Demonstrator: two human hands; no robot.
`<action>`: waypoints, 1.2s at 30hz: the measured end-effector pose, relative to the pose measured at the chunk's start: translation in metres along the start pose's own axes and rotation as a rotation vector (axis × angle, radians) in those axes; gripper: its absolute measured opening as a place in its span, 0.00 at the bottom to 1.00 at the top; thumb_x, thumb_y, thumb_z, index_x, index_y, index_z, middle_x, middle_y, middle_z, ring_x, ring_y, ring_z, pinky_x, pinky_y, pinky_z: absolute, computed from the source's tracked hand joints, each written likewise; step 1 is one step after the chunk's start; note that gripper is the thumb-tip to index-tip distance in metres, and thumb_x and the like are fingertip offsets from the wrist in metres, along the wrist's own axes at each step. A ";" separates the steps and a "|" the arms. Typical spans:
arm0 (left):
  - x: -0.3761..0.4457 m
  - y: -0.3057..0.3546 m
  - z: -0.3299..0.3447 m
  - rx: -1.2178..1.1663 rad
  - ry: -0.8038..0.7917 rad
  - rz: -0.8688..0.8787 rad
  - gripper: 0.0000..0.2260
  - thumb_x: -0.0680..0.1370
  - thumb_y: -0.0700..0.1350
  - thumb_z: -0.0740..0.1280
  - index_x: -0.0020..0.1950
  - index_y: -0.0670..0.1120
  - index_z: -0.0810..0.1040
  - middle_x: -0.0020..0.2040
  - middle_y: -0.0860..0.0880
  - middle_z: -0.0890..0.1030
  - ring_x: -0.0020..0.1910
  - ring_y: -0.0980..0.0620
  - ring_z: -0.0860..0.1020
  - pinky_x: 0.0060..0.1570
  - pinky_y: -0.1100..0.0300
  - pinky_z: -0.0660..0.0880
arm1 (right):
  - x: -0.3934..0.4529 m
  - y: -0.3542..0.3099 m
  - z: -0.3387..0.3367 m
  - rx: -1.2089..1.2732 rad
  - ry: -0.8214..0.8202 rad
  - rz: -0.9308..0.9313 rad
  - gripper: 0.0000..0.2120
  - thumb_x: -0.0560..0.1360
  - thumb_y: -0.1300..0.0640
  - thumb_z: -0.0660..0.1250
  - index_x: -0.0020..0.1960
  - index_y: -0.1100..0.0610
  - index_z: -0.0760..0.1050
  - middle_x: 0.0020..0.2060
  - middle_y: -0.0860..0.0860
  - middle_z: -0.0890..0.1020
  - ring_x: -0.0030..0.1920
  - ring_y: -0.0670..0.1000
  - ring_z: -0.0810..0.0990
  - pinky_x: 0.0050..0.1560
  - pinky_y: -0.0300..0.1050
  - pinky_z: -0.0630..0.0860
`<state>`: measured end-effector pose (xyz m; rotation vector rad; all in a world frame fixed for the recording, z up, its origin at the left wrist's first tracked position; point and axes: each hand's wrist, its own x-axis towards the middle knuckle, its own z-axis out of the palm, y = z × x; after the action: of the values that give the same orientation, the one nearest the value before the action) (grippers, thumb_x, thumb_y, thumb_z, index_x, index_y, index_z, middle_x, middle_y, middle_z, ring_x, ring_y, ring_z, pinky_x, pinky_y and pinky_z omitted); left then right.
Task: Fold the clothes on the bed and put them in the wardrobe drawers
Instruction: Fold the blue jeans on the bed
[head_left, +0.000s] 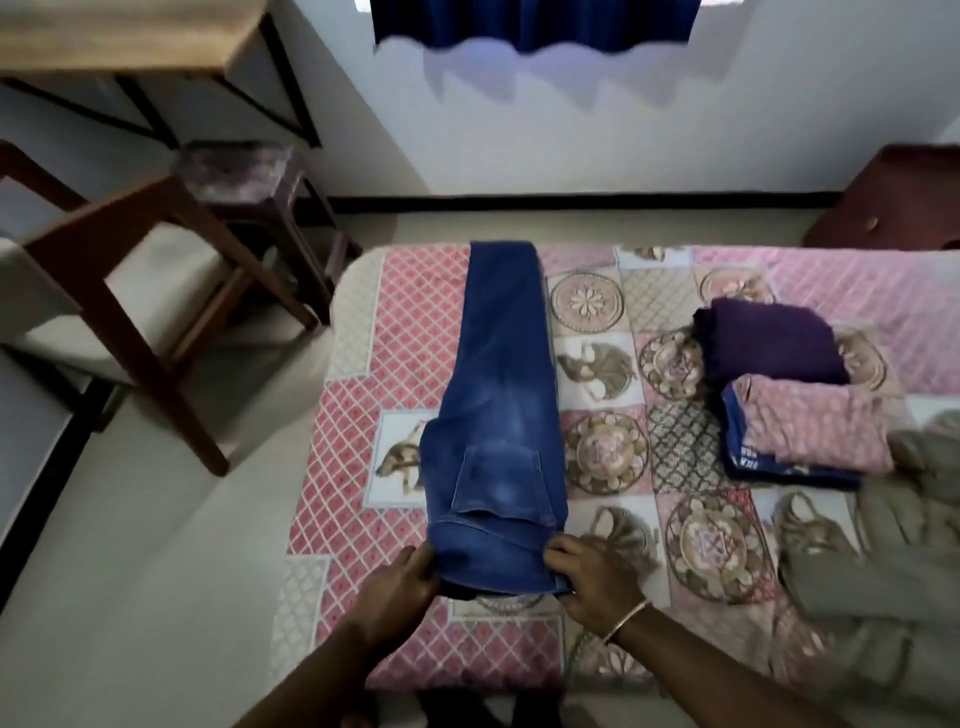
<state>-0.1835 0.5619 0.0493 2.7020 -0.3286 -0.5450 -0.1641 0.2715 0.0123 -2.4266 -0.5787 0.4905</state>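
A pair of blue jeans (498, 415) lies folded lengthwise, leg on leg, stretched away from me across the patterned bedspread (395, 322). My left hand (402, 574) grips the waistband's left corner. My right hand (592, 577) grips the waistband's right corner; a thin bangle sits on that wrist. To the right rests a folded purple garment (769, 340). Just in front of it lies a folded pink patterned cloth (815, 426) on top of a blue folded one (748, 462). An unfolded olive-grey garment (893, 561) is heaped at the bed's right side.
A wooden chair (130, 291) and a small stool (244, 176) stand on the floor to the left of the bed. A wooden table (130, 36) is at the top left. A dark wooden cabinet (898, 202) stands beyond the bed at the right.
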 end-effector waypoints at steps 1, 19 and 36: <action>-0.004 -0.005 0.015 0.015 -0.032 -0.001 0.15 0.82 0.50 0.57 0.68 0.53 0.68 0.59 0.46 0.77 0.53 0.35 0.78 0.50 0.50 0.71 | -0.003 0.004 0.011 -0.021 -0.013 -0.009 0.13 0.64 0.55 0.66 0.48 0.48 0.71 0.47 0.48 0.79 0.45 0.53 0.80 0.43 0.40 0.73; -0.055 -0.118 0.155 0.076 -0.460 0.376 0.18 0.67 0.53 0.68 0.57 0.56 0.82 0.69 0.44 0.76 0.59 0.43 0.79 0.50 0.53 0.78 | 0.002 0.043 0.156 -0.235 0.169 0.061 0.20 0.79 0.47 0.61 0.65 0.56 0.76 0.61 0.53 0.79 0.57 0.58 0.78 0.51 0.51 0.72; 0.117 -0.063 0.176 0.072 0.175 -0.309 0.28 0.77 0.61 0.55 0.73 0.48 0.70 0.64 0.44 0.75 0.59 0.41 0.74 0.55 0.47 0.68 | 0.093 0.089 0.151 -0.220 0.366 0.610 0.32 0.81 0.41 0.51 0.79 0.57 0.56 0.79 0.54 0.55 0.78 0.54 0.55 0.75 0.64 0.47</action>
<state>-0.1414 0.5310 -0.1651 2.8629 0.1205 -0.3797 -0.1311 0.3222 -0.1766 -2.7953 0.2922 0.2089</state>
